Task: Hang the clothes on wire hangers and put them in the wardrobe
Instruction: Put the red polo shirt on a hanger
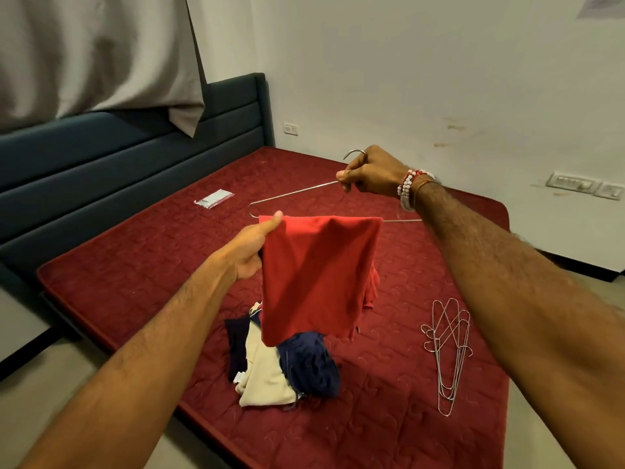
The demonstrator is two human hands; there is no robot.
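A red garment hangs folded over the bottom bar of a wire hanger held above the bed. My right hand grips the hanger just below its hook. My left hand pinches the garment's upper left corner, thumb on top. Below the garment, a pile of clothes in navy and cream lies on the red mattress. Several spare wire hangers lie in a stack on the mattress to the right. No wardrobe is in view.
A dark blue padded headboard runs along the bed's left side, with a grey curtain above it. A small plastic packet lies on the far mattress. White walls carry sockets at right.
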